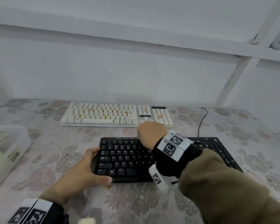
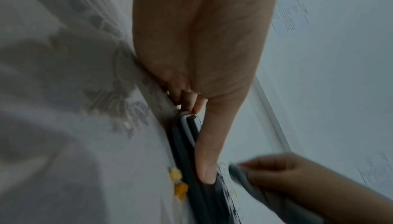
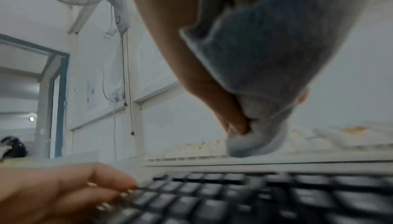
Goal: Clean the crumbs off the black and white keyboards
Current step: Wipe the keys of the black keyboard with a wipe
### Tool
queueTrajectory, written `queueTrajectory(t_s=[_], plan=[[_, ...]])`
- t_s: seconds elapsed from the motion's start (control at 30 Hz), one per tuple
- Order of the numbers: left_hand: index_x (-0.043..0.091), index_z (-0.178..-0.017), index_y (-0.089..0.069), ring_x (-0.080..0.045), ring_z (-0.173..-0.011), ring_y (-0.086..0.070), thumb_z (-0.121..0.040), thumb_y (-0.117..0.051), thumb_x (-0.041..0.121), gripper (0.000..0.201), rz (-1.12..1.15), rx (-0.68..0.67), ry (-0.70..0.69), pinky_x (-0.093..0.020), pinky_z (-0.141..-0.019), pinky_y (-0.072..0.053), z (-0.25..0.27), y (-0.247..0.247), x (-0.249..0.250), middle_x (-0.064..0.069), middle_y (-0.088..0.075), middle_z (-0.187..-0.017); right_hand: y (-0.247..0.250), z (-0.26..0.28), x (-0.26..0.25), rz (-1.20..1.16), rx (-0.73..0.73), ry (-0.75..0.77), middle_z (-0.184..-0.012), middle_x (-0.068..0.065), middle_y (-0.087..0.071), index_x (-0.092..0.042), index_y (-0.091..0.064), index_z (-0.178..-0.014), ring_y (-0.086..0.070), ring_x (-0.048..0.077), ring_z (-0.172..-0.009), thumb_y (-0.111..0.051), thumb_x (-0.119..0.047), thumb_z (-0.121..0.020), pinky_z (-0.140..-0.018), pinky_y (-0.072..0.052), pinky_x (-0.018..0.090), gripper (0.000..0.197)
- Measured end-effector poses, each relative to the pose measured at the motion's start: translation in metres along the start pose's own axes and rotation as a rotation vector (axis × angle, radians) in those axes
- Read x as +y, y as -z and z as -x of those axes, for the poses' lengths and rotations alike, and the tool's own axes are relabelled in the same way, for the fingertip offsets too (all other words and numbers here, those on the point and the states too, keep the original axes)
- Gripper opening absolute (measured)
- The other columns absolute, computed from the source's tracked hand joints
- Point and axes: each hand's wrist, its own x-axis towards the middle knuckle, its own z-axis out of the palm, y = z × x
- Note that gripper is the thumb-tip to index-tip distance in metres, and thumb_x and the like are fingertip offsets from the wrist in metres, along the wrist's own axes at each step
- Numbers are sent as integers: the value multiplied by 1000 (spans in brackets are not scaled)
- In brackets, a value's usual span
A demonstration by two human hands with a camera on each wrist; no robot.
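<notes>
A black keyboard (image 1: 124, 159) lies near me on the flowered tablecloth, with a white keyboard (image 1: 103, 114) behind it carrying orange crumbs (image 1: 90, 110) on several keys. My left hand (image 1: 86, 167) grips the black keyboard's left end, fingers over the far edge and thumb along the front edge (image 2: 204, 168). My right hand (image 1: 150, 133) hovers over the black keyboard's upper middle, holding a bunched grey-blue cloth (image 3: 255, 79) pinched between thumb and fingers. Yellow crumbs (image 2: 177, 182) lie on the tablecloth beside the black keyboard's front edge.
A translucent plastic box (image 1: 8, 147) with pale green contents stands at the table's left edge. A black cable (image 1: 201, 122) runs from the black keyboard toward the back. The white wall with a ledge rises right behind the white keyboard.
</notes>
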Motion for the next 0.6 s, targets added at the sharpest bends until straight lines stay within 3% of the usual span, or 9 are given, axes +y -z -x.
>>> queueTrajectory(t_s=[0.07,0.17,0.27,0.4,0.47,0.53,0.6], plan=[[37,-127,-38,5,-105,-62,-23,-96,43,120,-4,0,1,-23,-86,-50,-1,1,-1,24,-58,-122,1,-15,-25,-153,-5,123,-80,1,-60,-9,-60,-84,-60,14,-69,-48,-27,-98,-64,-52,25,25],[36,-127,-40,-3,-108,-63,-27,-97,43,116,13,8,11,-35,-93,-52,-1,2,-1,19,-61,-123,-4,-27,-60,-162,-5,286,-97,1,-66,-14,-68,-102,-63,19,-85,-47,-27,-99,-71,-47,27,25],[35,-128,-41,-3,-106,-64,-37,-94,33,105,31,3,6,-35,-91,-54,-1,1,0,17,-62,-121,-14,-27,-68,13,83,338,-97,4,-62,-13,-68,-97,-58,24,-85,-46,-15,-97,-64,-37,30,22],[34,-129,-40,3,-106,-63,-24,-97,43,120,24,-4,-14,-25,-86,-51,-1,2,-2,17,-58,-125,-26,-18,-41,73,36,262,-93,4,-60,-8,-66,-97,-57,22,-80,-46,-22,-100,-62,-45,33,24],[41,-123,-41,7,-106,-61,-18,-95,52,118,24,-6,-25,-22,-84,-49,-2,2,-3,20,-56,-126,-28,-6,-18,73,42,187,-88,3,-59,-8,-59,-84,-59,23,-81,-47,-23,-99,-68,-50,33,24],[45,-118,-41,9,-107,-59,-17,-94,55,115,15,-10,-29,-20,-82,-49,-1,2,-3,23,-55,-126,-24,8,6,1,6,139,-84,1,-51,-13,-45,-68,-52,22,-78,-42,-20,-98,-68,-46,33,31],[47,-118,-41,9,-108,-59,-17,-94,55,114,5,-13,-26,-20,-84,-49,-2,2,-3,23,-54,-127,-18,21,22,-19,-29,88,-82,1,-44,-14,-37,-63,-46,22,-77,-39,-16,-97,-67,-40,33,34]])
